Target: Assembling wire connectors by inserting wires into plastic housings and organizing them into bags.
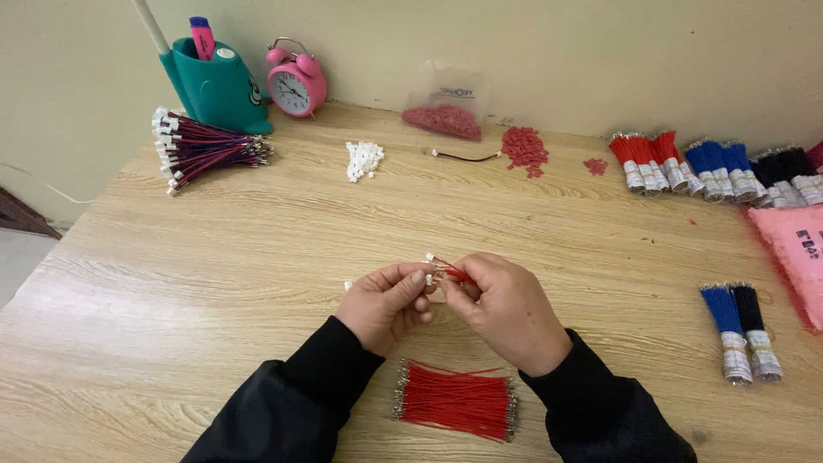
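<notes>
from my remote seat: left hand (387, 302) and right hand (504, 309) pinch a thin red wire with a small white plastic connector (442, 269) above the wooden table (214, 257); finished wired bundle (201, 147) far left, loose red wires (454, 400) by my wrists remain, i judge. fingertips hide the joint.
</notes>
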